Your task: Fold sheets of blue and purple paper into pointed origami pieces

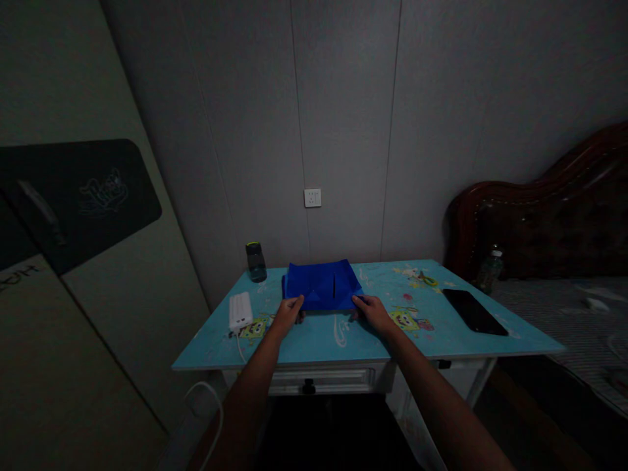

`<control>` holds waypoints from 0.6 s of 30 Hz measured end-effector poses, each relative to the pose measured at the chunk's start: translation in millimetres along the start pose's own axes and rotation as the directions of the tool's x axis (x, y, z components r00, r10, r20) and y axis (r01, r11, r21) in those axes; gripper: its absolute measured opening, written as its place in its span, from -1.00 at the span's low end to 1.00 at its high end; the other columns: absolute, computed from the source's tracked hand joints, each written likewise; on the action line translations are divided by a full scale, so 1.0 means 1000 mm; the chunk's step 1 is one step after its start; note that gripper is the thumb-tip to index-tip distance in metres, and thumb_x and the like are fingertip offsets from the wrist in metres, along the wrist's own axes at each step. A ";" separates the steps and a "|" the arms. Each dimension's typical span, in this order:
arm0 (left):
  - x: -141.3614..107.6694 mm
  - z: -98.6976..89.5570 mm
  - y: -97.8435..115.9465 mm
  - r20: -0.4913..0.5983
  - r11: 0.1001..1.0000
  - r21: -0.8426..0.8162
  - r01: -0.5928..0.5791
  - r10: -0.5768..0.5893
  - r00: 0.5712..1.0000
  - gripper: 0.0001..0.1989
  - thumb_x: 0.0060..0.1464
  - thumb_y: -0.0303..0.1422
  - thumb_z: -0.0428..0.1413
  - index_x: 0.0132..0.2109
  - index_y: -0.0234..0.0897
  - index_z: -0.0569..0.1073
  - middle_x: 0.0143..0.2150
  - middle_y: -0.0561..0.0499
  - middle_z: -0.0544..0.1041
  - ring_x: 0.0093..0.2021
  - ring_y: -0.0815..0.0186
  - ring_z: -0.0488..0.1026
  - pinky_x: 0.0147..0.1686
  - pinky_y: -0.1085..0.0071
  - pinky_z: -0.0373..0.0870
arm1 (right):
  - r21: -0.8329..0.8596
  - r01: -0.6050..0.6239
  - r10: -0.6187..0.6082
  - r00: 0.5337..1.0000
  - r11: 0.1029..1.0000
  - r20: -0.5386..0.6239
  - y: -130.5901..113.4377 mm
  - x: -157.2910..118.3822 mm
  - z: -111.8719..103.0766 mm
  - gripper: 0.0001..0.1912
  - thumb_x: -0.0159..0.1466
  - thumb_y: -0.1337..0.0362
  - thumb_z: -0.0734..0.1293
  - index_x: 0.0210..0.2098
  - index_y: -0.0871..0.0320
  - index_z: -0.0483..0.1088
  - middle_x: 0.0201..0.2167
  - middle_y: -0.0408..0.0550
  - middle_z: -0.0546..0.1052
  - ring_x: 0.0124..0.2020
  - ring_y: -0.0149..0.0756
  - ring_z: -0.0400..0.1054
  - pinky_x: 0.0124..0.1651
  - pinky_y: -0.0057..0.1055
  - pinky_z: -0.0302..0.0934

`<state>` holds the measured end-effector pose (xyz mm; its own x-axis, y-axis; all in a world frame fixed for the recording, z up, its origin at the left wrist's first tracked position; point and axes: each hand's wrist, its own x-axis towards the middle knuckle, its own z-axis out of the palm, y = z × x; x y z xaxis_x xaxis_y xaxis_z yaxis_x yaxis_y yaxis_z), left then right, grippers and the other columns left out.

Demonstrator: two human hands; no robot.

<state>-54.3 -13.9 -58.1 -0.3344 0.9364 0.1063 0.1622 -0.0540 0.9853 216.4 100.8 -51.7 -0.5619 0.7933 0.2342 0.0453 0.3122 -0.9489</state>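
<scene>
A deep blue sheet point(318, 278), creased and with a dark narrow slit right of its middle, lies at the middle of the table. It may be paper or thin fabric; I cannot tell which. Another blue layer shows along its left edge. My left hand point(290, 310) pinches the near left corner between thumb and fingers. The near right corner is pinched the same way by my right hand point(371, 310). The near edge between my hands looks drawn fairly straight.
On the blue cartoon-printed table point(314, 340) are a white power bank point(240, 310) with a cable, a dark bottle point(256, 263), a black phone point(473, 311) and yellow-green-handled scissors point(428, 279). A clear bottle point(490, 269) stands beside the bed at right.
</scene>
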 end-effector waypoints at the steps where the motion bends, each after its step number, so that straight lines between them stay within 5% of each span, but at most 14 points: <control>1: -0.001 0.000 0.001 0.001 1.000 -0.003 -0.015 0.015 1.000 -0.66 0.22 -0.27 0.10 0.09 -0.29 0.37 0.07 -0.12 0.43 -0.04 0.18 0.46 -0.09 0.12 0.46 | 0.001 0.004 -0.004 1.000 1.000 -0.004 0.000 0.000 0.000 -0.71 0.37 0.11 0.26 -0.14 0.24 0.41 -0.29 -0.10 0.51 -0.39 -0.39 0.43 -0.31 -0.36 0.37; 4: -0.003 0.001 0.006 0.000 0.997 -0.016 -0.076 0.076 0.997 -0.64 0.23 -0.19 0.06 0.05 -0.34 0.40 -0.12 -0.09 0.51 -0.26 0.28 0.51 -0.28 0.29 0.50 | 0.001 0.018 -0.018 0.999 1.000 -0.028 0.001 0.000 0.001 -0.62 0.36 0.02 0.23 -0.26 0.24 0.44 -0.48 -0.18 0.50 -0.53 -0.41 0.40 -0.40 -0.41 0.32; 8: -0.007 0.003 0.013 -0.001 0.984 -0.037 -0.175 0.175 0.985 -0.40 0.13 0.00 0.05 0.17 -0.33 0.32 -0.43 0.06 0.49 -0.65 0.44 0.39 -0.67 0.52 0.24 | -0.006 0.036 -0.037 0.998 0.999 -0.054 0.000 0.000 0.000 -0.56 0.35 -0.04 0.22 -0.31 0.23 0.44 -0.57 -0.21 0.48 -0.60 -0.42 0.36 -0.44 -0.42 0.27; 13: -0.010 0.005 0.018 -0.007 0.969 -0.032 -0.244 0.244 0.970 -0.35 0.11 -0.05 0.08 0.27 -0.21 0.17 -0.38 0.07 0.50 -0.65 0.46 0.42 -0.70 0.57 0.20 | -0.015 0.077 -0.078 0.996 0.997 -0.045 -0.005 -0.001 0.000 -0.51 0.27 -0.12 0.25 -0.39 0.21 0.49 -0.64 -0.09 0.53 -0.58 -0.32 0.38 -0.46 -0.43 0.18; 18: -0.010 0.003 0.017 -0.018 0.968 -0.009 -0.252 0.252 0.968 -0.47 0.12 -0.05 0.06 0.14 -0.27 0.30 -0.45 0.08 0.50 -0.67 0.45 0.39 -0.69 0.57 0.19 | -0.025 0.096 -0.096 0.995 0.995 -0.014 -0.008 -0.002 0.001 -0.52 0.25 -0.12 0.26 -0.35 0.20 0.51 -0.64 -0.09 0.54 -0.57 -0.30 0.38 -0.45 -0.43 0.15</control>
<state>-45.2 -22.8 -43.1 -0.2993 0.8864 0.3531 0.2329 -0.2910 0.9279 216.3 96.6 -44.7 -0.5523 0.7667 0.3274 0.0118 0.3999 -0.9165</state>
